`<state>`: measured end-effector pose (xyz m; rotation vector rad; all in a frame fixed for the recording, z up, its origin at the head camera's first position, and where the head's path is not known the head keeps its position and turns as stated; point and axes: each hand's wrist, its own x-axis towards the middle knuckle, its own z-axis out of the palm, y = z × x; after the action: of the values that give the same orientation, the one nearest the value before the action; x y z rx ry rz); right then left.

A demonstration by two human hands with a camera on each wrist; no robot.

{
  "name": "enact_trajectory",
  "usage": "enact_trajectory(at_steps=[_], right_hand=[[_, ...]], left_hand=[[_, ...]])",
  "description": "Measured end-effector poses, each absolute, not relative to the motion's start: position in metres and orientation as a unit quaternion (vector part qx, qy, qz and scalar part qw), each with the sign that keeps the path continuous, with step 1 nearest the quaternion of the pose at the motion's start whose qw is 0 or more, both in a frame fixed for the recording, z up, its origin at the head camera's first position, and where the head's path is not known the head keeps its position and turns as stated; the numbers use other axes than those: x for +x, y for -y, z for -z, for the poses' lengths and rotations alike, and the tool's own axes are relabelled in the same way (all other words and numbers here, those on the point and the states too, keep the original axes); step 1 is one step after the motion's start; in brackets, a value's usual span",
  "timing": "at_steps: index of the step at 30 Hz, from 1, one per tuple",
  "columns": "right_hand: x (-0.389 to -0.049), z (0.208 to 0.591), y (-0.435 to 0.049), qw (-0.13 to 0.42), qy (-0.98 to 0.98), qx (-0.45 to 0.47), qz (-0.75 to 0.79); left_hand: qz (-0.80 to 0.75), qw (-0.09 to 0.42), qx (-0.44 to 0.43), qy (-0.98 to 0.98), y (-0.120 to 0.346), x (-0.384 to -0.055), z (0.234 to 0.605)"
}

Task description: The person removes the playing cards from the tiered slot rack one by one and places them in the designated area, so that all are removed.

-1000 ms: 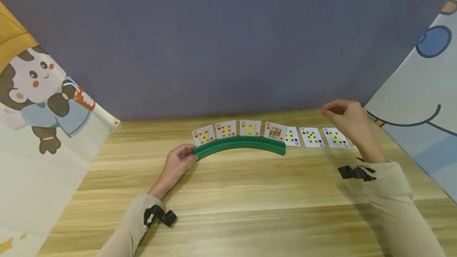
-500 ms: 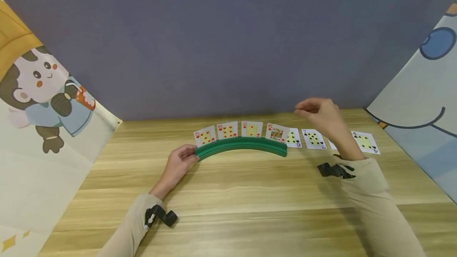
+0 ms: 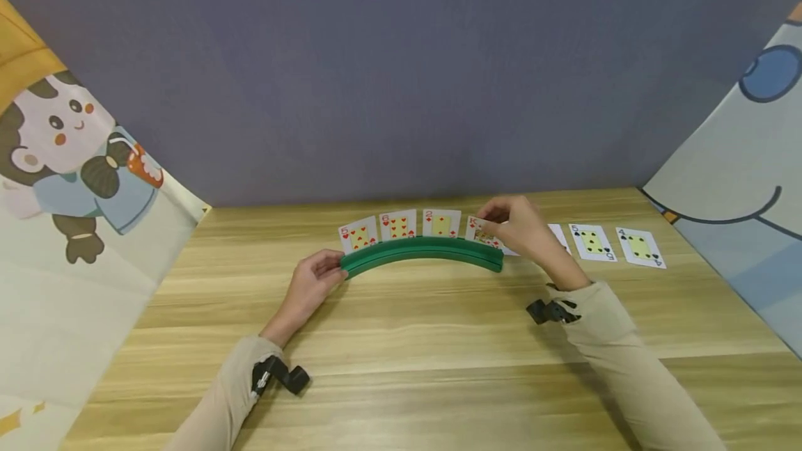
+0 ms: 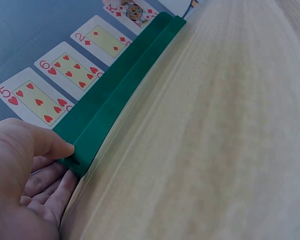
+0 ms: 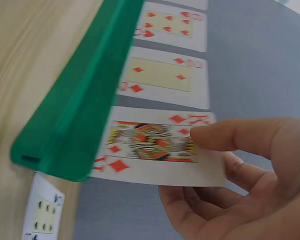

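Near the far edge of the wood-grain table [image 3: 401, 381], the left hand [image 3: 312, 281] grips the curved green plastic holder [image 3: 422, 248] and the right hand [image 3: 519, 230] pinches its rightmost card, the white king of diamonds [image 5: 151, 141], likely light, bendy, best held up top.

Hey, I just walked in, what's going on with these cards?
A person is handling playing cards at a wooden table. Their left hand grips the left end of a curved green card holder. Their right hand pinches the king of diamonds, which stands in the holder beside the two of diamonds, six of hearts and five of hearts. More cards lie face up to the right, including the five of spades and four of spades.
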<state>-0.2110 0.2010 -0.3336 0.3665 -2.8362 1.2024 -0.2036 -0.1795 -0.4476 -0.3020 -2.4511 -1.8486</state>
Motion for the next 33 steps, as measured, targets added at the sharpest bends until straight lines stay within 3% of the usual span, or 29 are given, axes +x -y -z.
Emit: enact_trajectory(at_steps=[11, 24, 30, 33], right_hand=[[-0.218, 0.346, -0.207, -0.01, 0.931, 0.098, -0.352], [-0.224, 0.349, -0.219, -0.084, 0.936, 0.112, -0.324], [-0.223, 0.341, -0.226, -0.09, 0.934, 0.111, -0.329], [-0.222, 0.341, -0.227, -0.067, 0.937, 0.102, -0.328]], left_hand=[[0.596, 0.02, -0.093, 0.797, 0.18, -0.205, 0.446], [0.598, 0.016, -0.091, 0.796, 0.18, -0.204, 0.446], [0.599, 0.013, -0.093, 0.795, 0.179, -0.203, 0.445], [0.6, 0.014, -0.095, 0.794, 0.181, -0.203, 0.446]])
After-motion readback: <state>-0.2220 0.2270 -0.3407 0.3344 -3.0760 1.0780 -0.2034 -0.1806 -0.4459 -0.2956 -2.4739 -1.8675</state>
